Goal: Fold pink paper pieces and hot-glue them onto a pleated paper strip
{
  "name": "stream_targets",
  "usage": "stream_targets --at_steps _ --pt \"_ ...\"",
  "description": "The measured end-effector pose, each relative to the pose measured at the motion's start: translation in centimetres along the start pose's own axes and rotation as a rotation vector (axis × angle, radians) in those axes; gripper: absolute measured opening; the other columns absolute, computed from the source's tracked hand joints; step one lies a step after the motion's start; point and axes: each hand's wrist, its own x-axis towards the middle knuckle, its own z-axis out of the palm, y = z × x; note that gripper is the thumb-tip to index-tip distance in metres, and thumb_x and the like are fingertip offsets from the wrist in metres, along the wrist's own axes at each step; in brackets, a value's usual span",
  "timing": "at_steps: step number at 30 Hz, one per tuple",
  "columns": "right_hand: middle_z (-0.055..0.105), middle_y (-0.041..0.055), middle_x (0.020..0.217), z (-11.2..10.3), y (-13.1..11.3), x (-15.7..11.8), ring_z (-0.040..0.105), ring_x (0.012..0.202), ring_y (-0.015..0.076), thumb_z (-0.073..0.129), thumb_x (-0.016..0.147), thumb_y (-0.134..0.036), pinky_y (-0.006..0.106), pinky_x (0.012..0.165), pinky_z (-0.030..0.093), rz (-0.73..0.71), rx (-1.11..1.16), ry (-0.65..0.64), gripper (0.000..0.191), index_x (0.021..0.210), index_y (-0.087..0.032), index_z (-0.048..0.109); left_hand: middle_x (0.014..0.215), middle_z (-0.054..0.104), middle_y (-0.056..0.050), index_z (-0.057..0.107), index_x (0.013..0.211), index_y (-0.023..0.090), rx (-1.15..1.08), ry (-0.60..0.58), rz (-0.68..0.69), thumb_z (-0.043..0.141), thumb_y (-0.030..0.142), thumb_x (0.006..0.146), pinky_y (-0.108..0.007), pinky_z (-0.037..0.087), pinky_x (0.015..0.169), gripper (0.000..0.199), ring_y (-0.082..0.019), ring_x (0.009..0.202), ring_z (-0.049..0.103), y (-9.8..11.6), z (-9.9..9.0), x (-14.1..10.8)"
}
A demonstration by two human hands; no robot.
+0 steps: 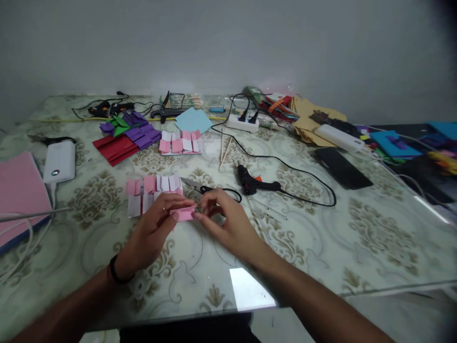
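Note:
Between my two hands is a small pink paper strip (184, 214), held just above the patterned table cover. My left hand (152, 231) has its thumb and fingers closed on the strip's left end. The fingertips of my right hand (228, 224) pinch the right end, with the thumb along the lower edge. Behind my left hand lies a set of folded pink and white paper pieces (150, 190), partly covered by that hand. Scissors with black handles (217, 189) rest just beyond my right fingers.
A black glue gun (255, 181) lies right of the scissors, its cord looping toward a white power strip (243, 123). Folded paper in purple (144, 135) and red (116, 148), another pink-white set (181, 143), a power bank (60, 162) and a phone (342, 167) surround the work area.

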Motion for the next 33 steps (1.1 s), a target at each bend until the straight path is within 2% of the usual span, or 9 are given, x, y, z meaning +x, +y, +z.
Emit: stream_targets --at_steps 4,11,16,18,21,23,25,28,33 --pt "0.060 -0.0029 0.084 0.4 0.5 0.3 0.058 0.071 0.0079 0.068 0.092 -0.041 0.020 0.065 0.049 0.257 0.267 -0.092 0.028 0.105 -0.019 0.057 0.141 0.063 -0.008 0.058 0.126 0.023 -0.050 -0.087 -0.007 0.048 0.020 0.098 -0.039 0.049 0.120 0.030 -0.020 0.135 0.060 0.3 0.2 0.0" --pt "0.057 -0.0064 0.076 0.9 1.1 0.4 0.057 0.062 0.0060 0.074 0.086 -0.042 0.019 0.060 0.051 0.366 0.488 -0.137 0.038 0.109 -0.018 0.056 0.156 0.049 -0.009 0.048 0.138 0.026 0.010 -0.176 0.027 0.044 0.020 0.101 -0.042 0.044 0.126 0.038 -0.022 0.146 0.051 -0.4 0.8 -0.5" --pt "0.060 -0.0036 0.080 1.5 1.3 0.5 0.057 0.068 0.0079 0.081 0.081 -0.043 0.018 0.057 0.053 0.365 0.605 -0.111 0.043 0.109 -0.019 0.059 0.153 0.049 -0.007 0.044 0.144 0.031 0.185 -0.155 0.199 0.042 0.019 0.103 -0.046 0.040 0.130 0.043 -0.020 0.147 0.048 -0.8 1.2 -0.6" --pt "0.060 -0.0029 0.082 1.6 1.5 0.5 0.057 0.067 0.0082 0.080 0.081 -0.044 0.019 0.056 0.053 0.347 0.645 -0.100 0.044 0.112 -0.020 0.059 0.147 0.052 -0.007 0.047 0.141 0.031 0.267 -0.114 0.230 0.046 0.019 0.101 -0.045 0.045 0.126 0.042 -0.020 0.145 0.048 -0.7 1.1 -0.5" --pt "0.060 -0.0026 0.085 1.4 1.5 0.4 0.054 0.067 0.0078 0.079 0.083 -0.041 0.019 0.054 0.052 0.313 0.671 -0.055 0.043 0.116 -0.022 0.059 0.134 0.058 -0.008 0.058 0.126 0.026 0.365 0.006 0.207 0.059 0.024 0.096 -0.032 0.061 0.098 0.030 -0.021 0.135 0.054 -0.4 0.9 -0.2" --pt "0.059 -0.0027 0.086 1.3 1.4 0.3 0.053 0.066 0.0077 0.077 0.085 -0.037 0.019 0.054 0.052 0.280 0.672 -0.030 0.039 0.117 -0.023 0.059 0.120 0.061 -0.007 0.062 0.108 0.022 0.379 0.053 0.146 0.063 0.030 0.094 -0.023 0.061 0.077 0.017 -0.018 0.117 0.062 -0.3 0.8 0.1" --pt "0.058 -0.0032 0.084 1.2 1.3 0.2 0.053 0.065 0.0077 0.076 0.086 -0.034 0.020 0.054 0.050 0.256 0.666 -0.019 0.037 0.118 -0.023 0.060 0.106 0.064 -0.005 0.061 0.095 0.019 0.375 0.046 0.114 0.062 0.031 0.094 -0.021 0.057 0.069 0.012 -0.014 0.098 0.066 -0.3 0.8 0.4" --pt "0.057 -0.0038 0.083 1.1 1.2 0.1 0.052 0.064 0.0069 0.075 0.087 -0.030 0.021 0.056 0.047 0.248 0.650 -0.012 0.036 0.119 -0.024 0.060 0.094 0.065 -0.002 0.060 0.086 0.018 0.435 0.028 0.167 0.058 0.025 0.095 -0.023 0.055 0.074 0.011 -0.012 0.089 0.065 -0.3 0.7 0.6" --pt "0.054 -0.0052 0.080 0.9 1.2 0.1 0.050 0.062 0.0063 0.073 0.086 -0.027 0.021 0.056 0.042 0.252 0.679 0.021 0.035 0.119 -0.024 0.061 0.095 0.068 -0.001 0.067 0.090 0.020 0.555 0.035 0.336 0.059 0.021 0.095 -0.026 0.054 0.086 0.009 -0.012 0.092 0.066 1.2 -0.1 -0.5"
